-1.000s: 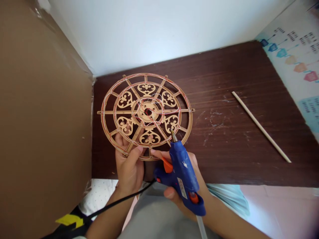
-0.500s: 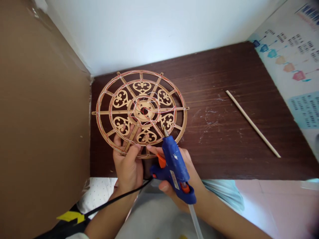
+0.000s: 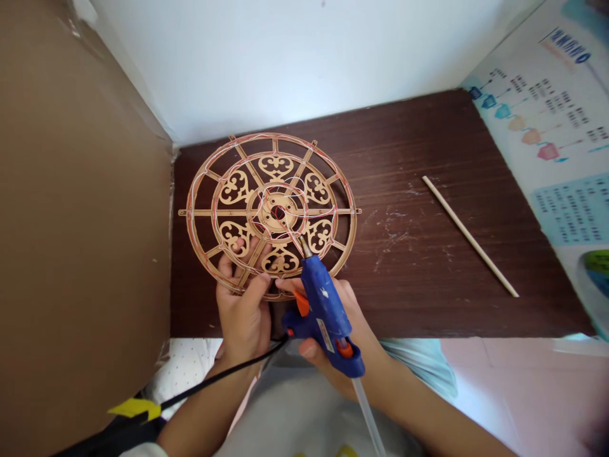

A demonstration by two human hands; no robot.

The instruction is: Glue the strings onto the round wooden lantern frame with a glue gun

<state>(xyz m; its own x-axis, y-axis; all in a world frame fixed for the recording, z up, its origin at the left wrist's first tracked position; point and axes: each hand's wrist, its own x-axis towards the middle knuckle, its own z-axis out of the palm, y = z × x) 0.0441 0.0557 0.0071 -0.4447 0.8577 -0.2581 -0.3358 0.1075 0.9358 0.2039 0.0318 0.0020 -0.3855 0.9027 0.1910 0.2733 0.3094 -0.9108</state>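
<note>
A round, gold-coloured openwork frame [image 3: 280, 164] with scroll ornaments is held up over the dark table. Thin red and white wires [image 3: 291, 184] run along its rings and spokes. My left hand [image 3: 245, 311] grips its lower edge, thumb in front and fingers behind, partly seen through the gaps. In my right hand [image 3: 349, 324] is a blue glue gun [image 3: 326, 301] with an orange trigger and a clear glue stick [image 3: 367, 412] out of its back. Its metal nozzle points at the lower right spoke; whether it touches I cannot tell.
The dark brown table [image 3: 390, 146] carries a pale wooden stick [image 3: 469, 235] at the right. A cardboard panel [image 3: 85, 222] stands at the left, a white wall [image 3: 295, 63] behind, a printed board [image 3: 537, 120] at the right. The black cord [image 3: 223, 379] crosses over my left forearm.
The glue gun has shifted slightly left and up, its nozzle moving from the lower right scroll onto the spoke beside it. My left hand keeps its hold on the frame. The view has shifted a little.
</note>
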